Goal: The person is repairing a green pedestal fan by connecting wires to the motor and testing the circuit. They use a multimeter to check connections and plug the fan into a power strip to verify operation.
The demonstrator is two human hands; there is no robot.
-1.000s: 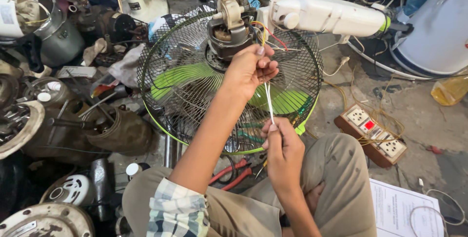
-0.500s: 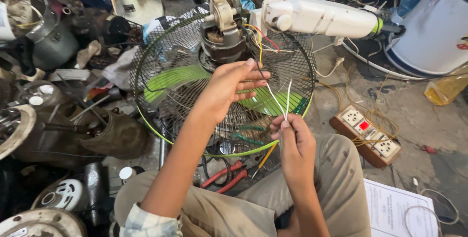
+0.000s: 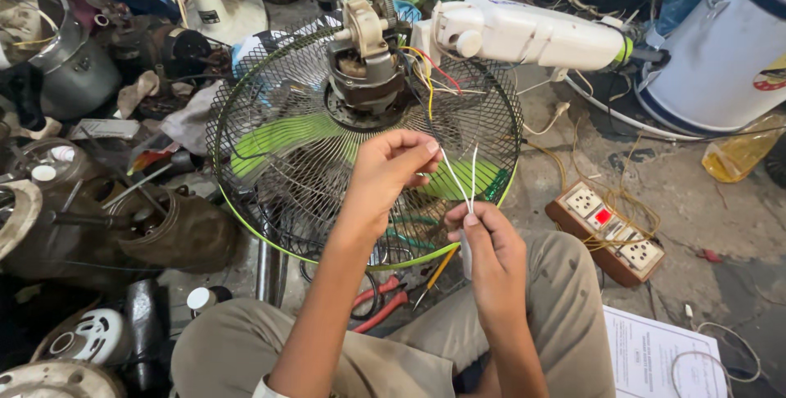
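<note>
— What do the hands have between them?

— Two thin white wires. They run from the bundle of coloured leads at the fan motor down toward the person's lap, forming a narrow V over the black wire fan guard. The right hand pinches them at their lower end between thumb and fingertips, closed on them. The left hand is curled, its fingertips touching the same wires higher up, just below the motor.

— And the fan itself?

— It lies tilted across the floor in front of the knees, green blades visible through the guard, the bare motor on top, the white stand neck pointing to the right. Red-handled pliers lie under the guard's rim, and a brown socket board sits on the floor to the right.

— Any difference from half a second earlier?

— The left hand was open then, fingers spread over the guard; now it has closed onto the wires. The right hand keeps its pinch at roughly the same spot, and the wires look pulled closer together.
</note>
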